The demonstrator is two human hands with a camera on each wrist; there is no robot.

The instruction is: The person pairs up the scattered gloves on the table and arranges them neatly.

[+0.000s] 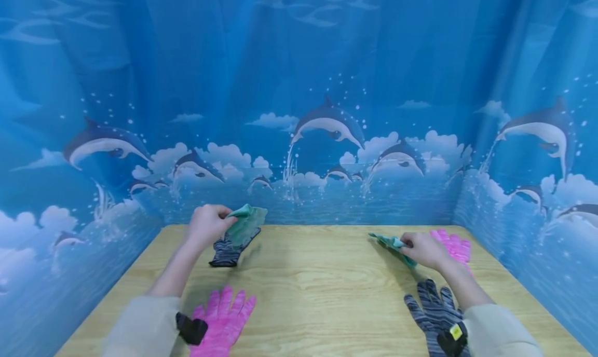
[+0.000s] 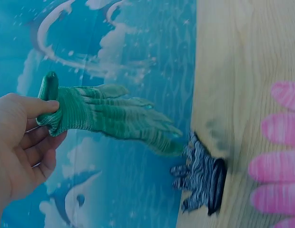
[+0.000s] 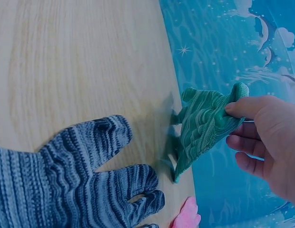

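My left hand (image 1: 207, 226) pinches a green knit glove (image 2: 104, 111) by its cuff, with the glove's fingers hanging away from the hand. Below that glove, at the table's far left, lies a dark striped glove (image 1: 227, 252), partly covered by it in the head view. On the right, my right hand (image 1: 426, 250) pinches another green glove (image 3: 204, 123) at its cuff, held low over the table's far part. A pink glove (image 1: 453, 247) lies just behind the right hand, partly hidden by it.
Near the left forearm a pink glove (image 1: 224, 318) lies flat, fingers pointing away. A dark striped glove (image 1: 434, 313) lies under the right forearm. The wooden table (image 1: 308, 294) ends at a blue dolphin-print curtain (image 1: 299, 61) at the back and sides.
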